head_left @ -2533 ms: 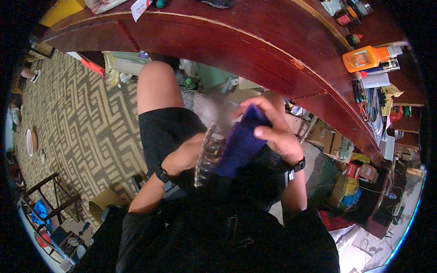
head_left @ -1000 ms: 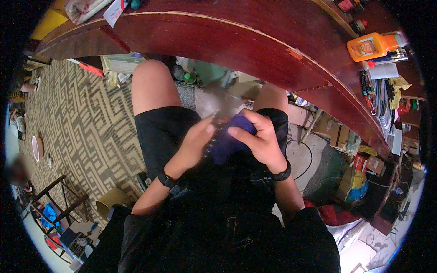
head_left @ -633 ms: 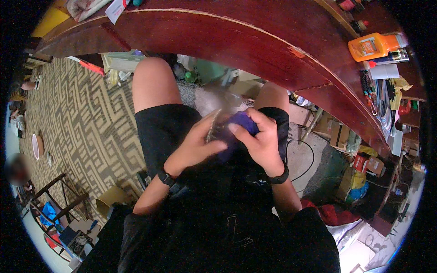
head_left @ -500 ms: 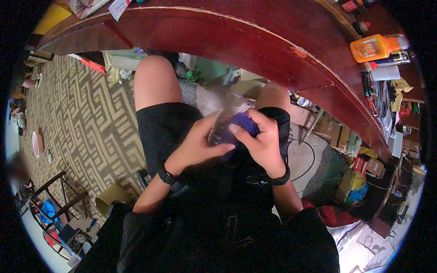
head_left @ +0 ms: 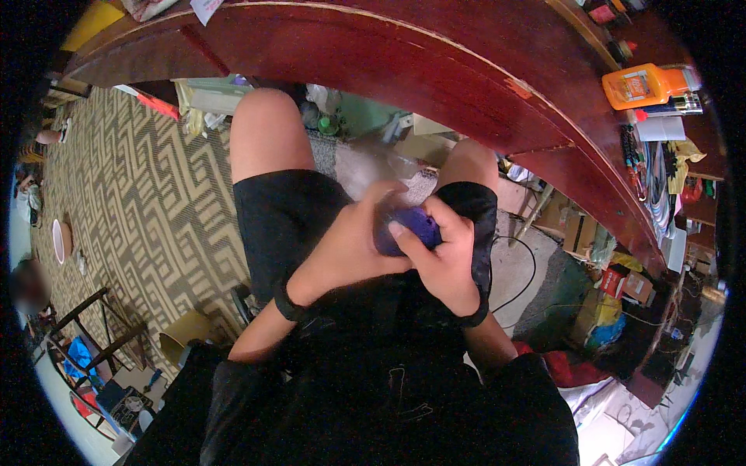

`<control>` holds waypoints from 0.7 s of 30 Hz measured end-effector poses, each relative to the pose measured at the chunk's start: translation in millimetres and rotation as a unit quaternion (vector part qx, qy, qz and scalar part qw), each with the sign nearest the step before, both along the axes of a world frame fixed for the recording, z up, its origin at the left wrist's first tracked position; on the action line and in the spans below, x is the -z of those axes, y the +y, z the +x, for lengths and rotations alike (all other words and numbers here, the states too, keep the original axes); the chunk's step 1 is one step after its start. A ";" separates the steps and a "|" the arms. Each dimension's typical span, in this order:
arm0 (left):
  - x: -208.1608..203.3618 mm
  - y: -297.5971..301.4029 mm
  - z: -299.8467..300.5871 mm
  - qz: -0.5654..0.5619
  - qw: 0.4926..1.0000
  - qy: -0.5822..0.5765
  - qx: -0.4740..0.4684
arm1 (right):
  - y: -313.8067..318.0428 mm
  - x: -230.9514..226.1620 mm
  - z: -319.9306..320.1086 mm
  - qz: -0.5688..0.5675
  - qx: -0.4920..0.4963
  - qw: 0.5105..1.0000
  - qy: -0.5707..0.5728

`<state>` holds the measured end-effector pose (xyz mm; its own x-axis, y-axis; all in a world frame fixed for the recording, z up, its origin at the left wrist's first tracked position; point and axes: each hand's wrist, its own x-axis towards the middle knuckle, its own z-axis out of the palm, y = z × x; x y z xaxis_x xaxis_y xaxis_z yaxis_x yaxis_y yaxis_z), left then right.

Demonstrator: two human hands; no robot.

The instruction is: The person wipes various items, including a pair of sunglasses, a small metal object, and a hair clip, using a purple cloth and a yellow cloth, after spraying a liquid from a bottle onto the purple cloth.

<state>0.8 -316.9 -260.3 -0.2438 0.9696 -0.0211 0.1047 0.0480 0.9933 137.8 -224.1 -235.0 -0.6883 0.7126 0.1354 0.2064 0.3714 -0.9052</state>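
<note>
A rounded purple bundle of fuzzy material point(head_left: 420, 226) is between my hands, above my lap. My right hand point(head_left: 452, 260) grips it from the right, with the thumb laid across its front. From the left, my left hand point(head_left: 353, 241) curls closely against it, its upper fingers blurred by motion. The left side of the bundle looks darker and smoother. What lies inside my left palm is hidden.
A dark red wooden desk point(head_left: 373, 58) curves across the front. An orange bottle point(head_left: 636, 85) stands at its right. Boxes and bags crowd the right side, beside a black cable point(head_left: 535, 268). Patterned carpet point(head_left: 155, 202) covers the left floor, with a tan bin point(head_left: 186, 334) on it.
My left hand has closed in to the right, around the side of the purple bundle. The clear ridged thing by its fingers is now out of sight. The right hand keeps its grip.
</note>
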 end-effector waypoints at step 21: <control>13.3 -0.4 -8.9 0.166 0.972 0.155 -0.059 | 7.0 5.1 2.5 0.052 -0.086 0.994 0.031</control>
